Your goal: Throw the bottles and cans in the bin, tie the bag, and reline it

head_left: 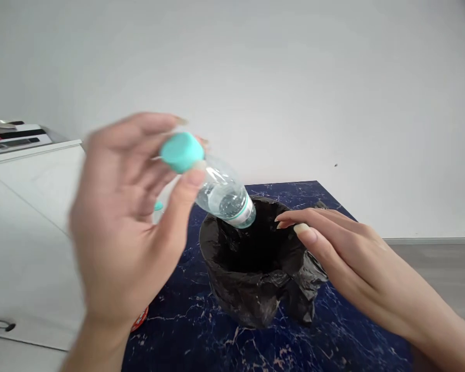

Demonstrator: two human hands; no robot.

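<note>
My left hand (pixel 127 201) grips a clear plastic bottle (pixel 222 188) by its neck, just below the turquoise cap. The bottle is tilted, its base pointing down and to the right over the mouth of a bin lined with a black bag (pixel 240 299). Some liquid or droplets seem to show inside the bottle. At the bin's right side, my right hand (pixel 337 248) reaches over the rim with fingers stretched out and thumb apart from them, holding nothing. The dark inside of the bin hides whatever lies at its bottom.
The bin stands on a dark blue marbled table (pixel 201 341) against a white wall (pixel 294 93). A white cabinet (pixel 27 232) with black handles is on the left, with items on top. A red round object (pixel 140 320) and another turquoise-capped thing (pixel 158 205) are partly hidden behind my left hand.
</note>
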